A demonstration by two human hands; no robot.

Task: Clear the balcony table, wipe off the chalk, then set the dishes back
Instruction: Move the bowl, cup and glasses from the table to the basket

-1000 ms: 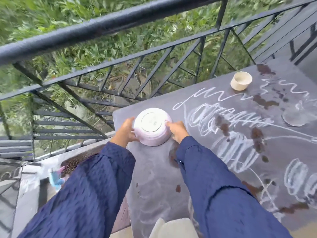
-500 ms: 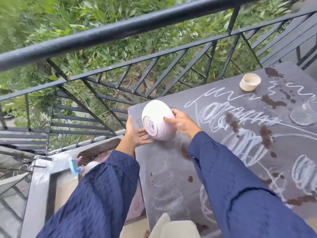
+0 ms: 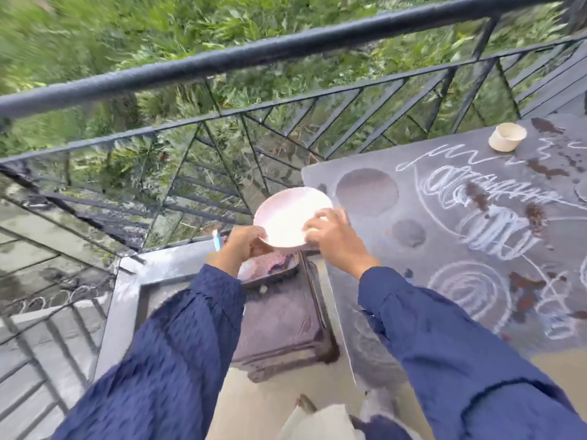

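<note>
The pale pink bowl [image 3: 287, 217] is held upright (opening facing up) just off the left edge of the dark table [image 3: 422, 290], above a lower stand [image 3: 279, 319] where a patterned tray [image 3: 270, 265] lies. Its near-left rim is pinched by the left hand [image 3: 241, 246], fingers curled. Its right rim is gripped by the right hand [image 3: 333, 239], fingers bent over the edge. White chalk scribbles [image 3: 489, 230] and brown stains [image 3: 536, 214] are spread over the tabletop. A small cream cup [image 3: 506, 137] is seen at the far edge, near the black railing [image 3: 254, 58].
</note>
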